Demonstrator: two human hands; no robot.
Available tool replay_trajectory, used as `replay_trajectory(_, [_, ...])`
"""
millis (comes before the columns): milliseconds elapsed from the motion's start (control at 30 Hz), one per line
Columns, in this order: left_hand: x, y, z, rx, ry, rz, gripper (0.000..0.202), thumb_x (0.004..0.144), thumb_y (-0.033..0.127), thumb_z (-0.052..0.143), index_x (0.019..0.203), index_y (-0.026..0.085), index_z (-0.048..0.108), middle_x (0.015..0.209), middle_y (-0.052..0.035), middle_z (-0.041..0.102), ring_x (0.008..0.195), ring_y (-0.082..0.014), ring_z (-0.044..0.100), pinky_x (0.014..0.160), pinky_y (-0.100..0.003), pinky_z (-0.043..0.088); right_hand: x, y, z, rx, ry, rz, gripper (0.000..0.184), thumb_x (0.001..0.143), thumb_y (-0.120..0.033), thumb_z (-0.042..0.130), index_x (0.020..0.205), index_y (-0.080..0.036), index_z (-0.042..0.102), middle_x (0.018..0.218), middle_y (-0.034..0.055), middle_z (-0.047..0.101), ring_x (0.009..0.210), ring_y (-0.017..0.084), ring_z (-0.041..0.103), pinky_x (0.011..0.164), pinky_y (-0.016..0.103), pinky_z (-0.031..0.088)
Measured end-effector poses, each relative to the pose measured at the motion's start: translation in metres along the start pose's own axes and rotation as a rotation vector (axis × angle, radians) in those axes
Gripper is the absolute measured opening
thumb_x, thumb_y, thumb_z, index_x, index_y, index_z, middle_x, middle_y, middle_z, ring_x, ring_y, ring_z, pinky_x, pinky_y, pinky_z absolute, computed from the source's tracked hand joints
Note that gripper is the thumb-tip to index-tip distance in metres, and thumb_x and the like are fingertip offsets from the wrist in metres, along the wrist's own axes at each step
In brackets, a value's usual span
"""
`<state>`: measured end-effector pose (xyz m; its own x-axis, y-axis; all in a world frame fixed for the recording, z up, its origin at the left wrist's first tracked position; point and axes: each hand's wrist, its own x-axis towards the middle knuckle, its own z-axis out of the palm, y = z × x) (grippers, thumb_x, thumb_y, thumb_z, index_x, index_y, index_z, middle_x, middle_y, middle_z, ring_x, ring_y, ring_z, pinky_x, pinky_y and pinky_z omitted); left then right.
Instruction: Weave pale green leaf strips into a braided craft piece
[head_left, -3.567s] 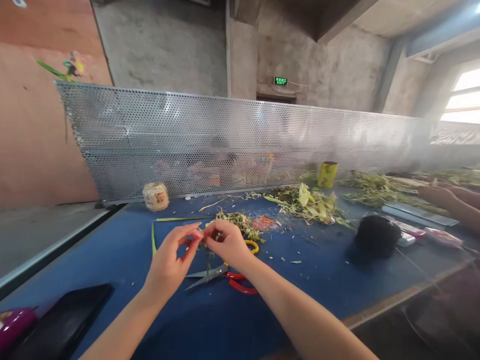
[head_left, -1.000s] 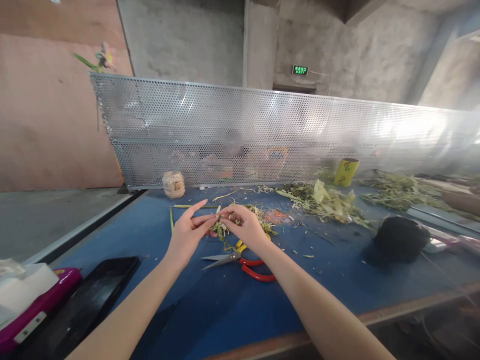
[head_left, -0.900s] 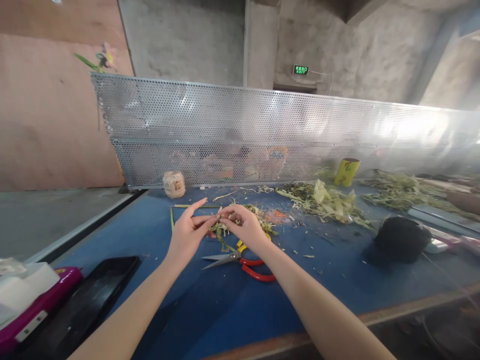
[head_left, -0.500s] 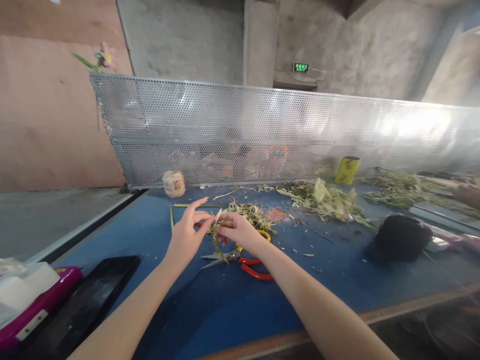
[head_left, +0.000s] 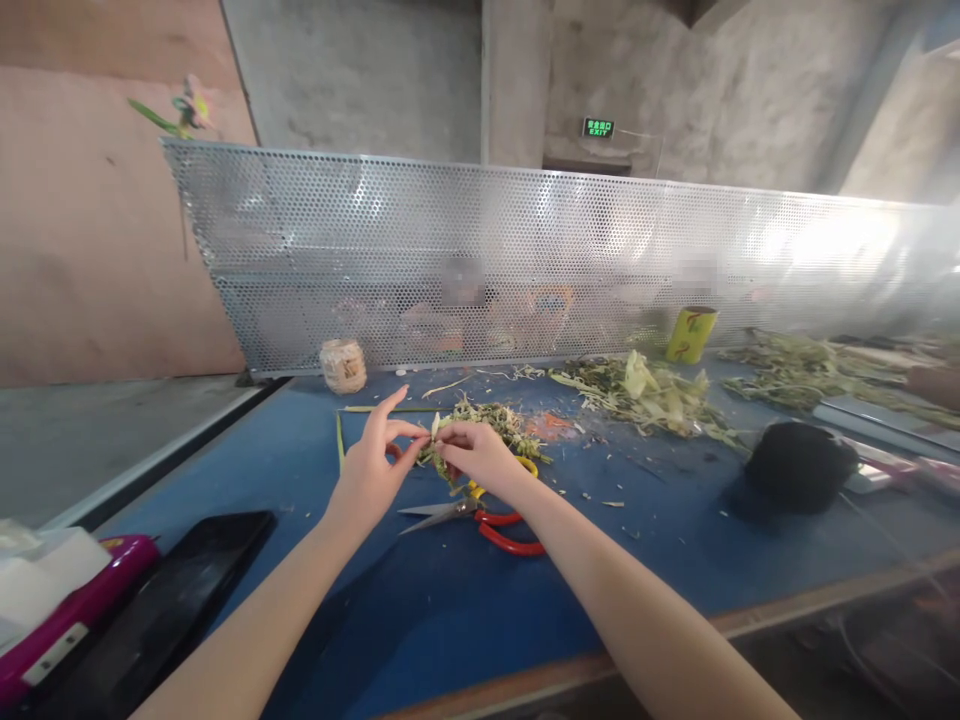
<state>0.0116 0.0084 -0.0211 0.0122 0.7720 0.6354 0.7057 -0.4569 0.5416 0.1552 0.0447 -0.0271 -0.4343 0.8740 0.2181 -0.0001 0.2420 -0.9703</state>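
Note:
My left hand (head_left: 375, 460) pinches a small pale strip of plant (head_left: 436, 424) between thumb and forefinger, its other fingers raised. Close on the right, my right hand (head_left: 480, 455) has its fingertips closed on the same piece, the two hands nearly touching. What lies beneath the right fingers is partly hidden. Below the hands, scissors with red handles (head_left: 511, 545) lie on the blue tabletop (head_left: 420, 610), blades pointing left. Yellow handles (head_left: 529, 467) show partly behind my right hand. A heap of green-and-cream dried plant bits (head_left: 499, 420) sits just behind the hands.
Dry husks (head_left: 660, 395) lie at the back right near a yellow-green can (head_left: 691, 335). A ball of pale cord (head_left: 343, 366) stands back left. A black bundle (head_left: 801, 466) is on the right, a black phone (head_left: 217, 560) on the left. A perforated metal screen (head_left: 420, 240) borders the back.
My fingertips have come closer together around the pale piece. The green sprig that hung below them toward the scissors no longer shows there. The view has shifted slightly.

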Motion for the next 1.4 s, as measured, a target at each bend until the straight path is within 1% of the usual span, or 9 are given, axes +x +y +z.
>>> replay_trajectory(167, [-0.0009,0.0023,0.0007,0.006,-0.004,0.023,0.06,0.073,0.028,0.053,0.127,0.021,0.027,0.081,-0.0007,0.066,0.056,-0.0124,0.057,0.065,-0.029,0.047,-0.0024,-0.0032,0.0,-0.139,0.008,-0.046,0.012,0.071,-0.019,0.05,0.06,-0.017,0.05,0.044,-0.0067,0.045,0.038,0.006,0.041,0.043,0.018,0.033])
replay_trajectory(333, [-0.0025,0.0049,0.0022,-0.029,-0.026,0.047,0.061,0.071,0.022,0.052,0.126,0.021,0.027,0.079,0.0009,0.062,0.051,-0.0091,0.053,0.062,-0.028,0.048,0.0018,0.0023,-0.0037,-0.178,0.096,-0.085,0.01,0.069,-0.016,0.049,0.059,-0.016,0.05,0.053,-0.0038,0.052,0.048,0.007,0.047,0.05,0.018,0.036])
replay_trajectory(467, [-0.0009,0.0045,0.0024,-0.171,-0.013,0.03,0.06,0.07,0.021,0.051,0.126,0.019,0.029,0.074,0.0009,0.058,0.061,-0.0109,0.055,0.06,-0.026,0.049,0.0045,0.0062,-0.0067,-0.205,0.157,-0.078,0.008,0.068,-0.016,0.049,0.06,-0.016,0.049,0.056,-0.0027,0.054,0.052,0.008,0.05,0.054,0.02,0.038])
replay_trajectory(600, [-0.0001,0.004,0.0008,-0.191,0.044,0.0,0.067,0.073,0.025,0.051,0.132,0.02,0.021,0.079,-0.0018,0.061,0.072,-0.0142,0.058,0.059,-0.026,0.05,0.0023,0.003,-0.0059,-0.195,0.091,-0.094,0.008,0.07,-0.02,0.048,0.064,-0.017,0.051,0.058,-0.0023,0.055,0.051,0.009,0.049,0.053,0.02,0.038])
replay_trajectory(767, [-0.0034,0.0049,0.0,-0.034,-0.002,0.048,0.071,0.074,0.029,0.053,0.135,0.024,0.017,0.088,-0.0021,0.066,0.055,-0.0101,0.057,0.058,-0.024,0.05,-0.0008,0.0005,-0.0038,-0.259,0.013,-0.17,0.011,0.073,-0.019,0.044,0.065,-0.016,0.051,0.057,-0.0031,0.051,0.048,0.007,0.043,0.05,0.019,0.034])
replay_trajectory(1000, [-0.0033,0.0031,-0.0001,0.054,0.029,0.075,0.07,0.075,0.028,0.054,0.135,0.024,0.018,0.084,0.0001,0.067,0.052,-0.0097,0.053,0.059,-0.023,0.049,-0.0014,0.0039,-0.0036,-0.396,0.018,-0.244,0.014,0.074,-0.018,0.039,0.065,-0.016,0.05,0.052,-0.0046,0.041,0.048,0.007,0.038,0.048,0.019,0.03])
replay_trajectory(1167, [-0.003,0.004,0.0002,0.089,0.021,0.072,0.066,0.075,0.024,0.053,0.133,0.024,0.022,0.081,0.0007,0.066,0.053,-0.0097,0.052,0.058,-0.022,0.048,-0.0009,0.0065,-0.0032,-0.451,0.039,-0.273,0.013,0.073,-0.02,0.042,0.067,-0.016,0.052,0.055,-0.0042,0.042,0.049,0.007,0.036,0.049,0.019,0.029])
replay_trajectory(1300, [-0.0038,0.0059,0.0007,0.024,0.002,0.055,0.07,0.073,0.023,0.054,0.134,0.024,0.019,0.08,0.0018,0.065,0.05,-0.0085,0.052,0.057,-0.022,0.048,0.0002,0.0066,-0.0046,-0.475,0.078,-0.235,0.014,0.073,-0.021,0.042,0.063,-0.016,0.05,0.054,-0.0039,0.043,0.05,0.007,0.037,0.049,0.019,0.029])
replay_trajectory(1400, [-0.0041,0.0063,0.0013,-0.005,0.012,0.051,0.075,0.073,0.025,0.054,0.136,0.023,0.012,0.082,0.0007,0.065,0.049,-0.0083,0.053,0.055,-0.023,0.048,0.0004,0.0066,-0.0055,-0.472,0.077,-0.251,0.015,0.074,-0.022,0.042,0.065,-0.016,0.052,0.056,-0.0034,0.045,0.051,0.007,0.039,0.05,0.019,0.03])
